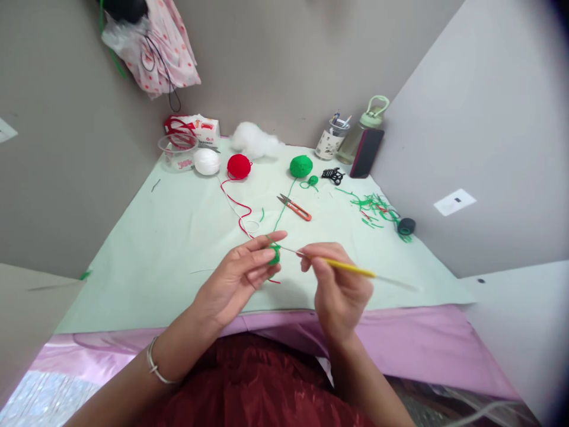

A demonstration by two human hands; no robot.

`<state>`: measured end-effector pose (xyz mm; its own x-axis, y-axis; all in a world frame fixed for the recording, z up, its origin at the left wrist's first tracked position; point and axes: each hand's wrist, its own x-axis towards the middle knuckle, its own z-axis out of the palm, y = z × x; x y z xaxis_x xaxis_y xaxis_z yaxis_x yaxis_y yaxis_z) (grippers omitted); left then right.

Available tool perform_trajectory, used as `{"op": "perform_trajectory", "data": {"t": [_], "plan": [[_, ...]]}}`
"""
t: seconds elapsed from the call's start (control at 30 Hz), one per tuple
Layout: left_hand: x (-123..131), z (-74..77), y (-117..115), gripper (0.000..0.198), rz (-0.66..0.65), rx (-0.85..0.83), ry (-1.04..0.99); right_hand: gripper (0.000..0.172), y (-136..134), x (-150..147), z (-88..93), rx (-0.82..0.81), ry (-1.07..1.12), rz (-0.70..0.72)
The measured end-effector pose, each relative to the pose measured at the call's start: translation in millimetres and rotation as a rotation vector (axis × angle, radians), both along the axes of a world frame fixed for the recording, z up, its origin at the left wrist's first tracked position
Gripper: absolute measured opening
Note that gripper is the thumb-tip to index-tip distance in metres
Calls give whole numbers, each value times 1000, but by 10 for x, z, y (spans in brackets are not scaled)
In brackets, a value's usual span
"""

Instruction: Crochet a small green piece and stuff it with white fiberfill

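Between the thumb and fingers of my left hand [242,267] is a small green crochet piece [274,255]. Green yarn runs from it over my raised index finger to a green yarn ball [301,166]. My right hand [340,284] grips a crochet hook [349,267] by its yellow handle, and the thin metal tip reaches to the green piece. A red yarn end shows below my left fingers. White and red strands lead from near that hand to a white yarn ball [207,161] and a red yarn ball [239,166]. Thread snips [295,207] with orange handles lie just beyond my hands.
Green and red yarn scraps [376,209] lie at right beside a black tape roll [406,226]. Along the back stand a plastic tub [178,155], white stuffing [255,141], a pen cup [329,142], a bottle [358,136] and a leaning phone [367,153]. A black claw clip [333,175] lies nearby.
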<state>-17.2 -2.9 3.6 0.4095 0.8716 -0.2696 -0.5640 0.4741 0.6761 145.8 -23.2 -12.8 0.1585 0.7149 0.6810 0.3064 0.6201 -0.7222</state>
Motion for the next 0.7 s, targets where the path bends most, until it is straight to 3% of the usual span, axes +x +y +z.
{"op": "perform_trajectory", "data": {"t": [0.1, 0.17, 0.33, 0.53, 0.7], "plan": [[-1, 18, -10, 32, 59, 85, 84, 17, 40, 4, 56, -131, 218, 151], [18, 28, -35, 35, 60, 175, 142, 15, 54, -8, 64, -143, 214, 202], [24, 34, -69, 27, 28, 255, 168, 16, 71, -1, 29, -203, 213, 181], [-15, 27, -64, 26, 29, 278, 220, 22, 109, 45, 39, -231, 353, 266], [-39, 2, -62, 30, 72, 302, 296, 22, 56, 76, 71, -218, 253, 269]]}}
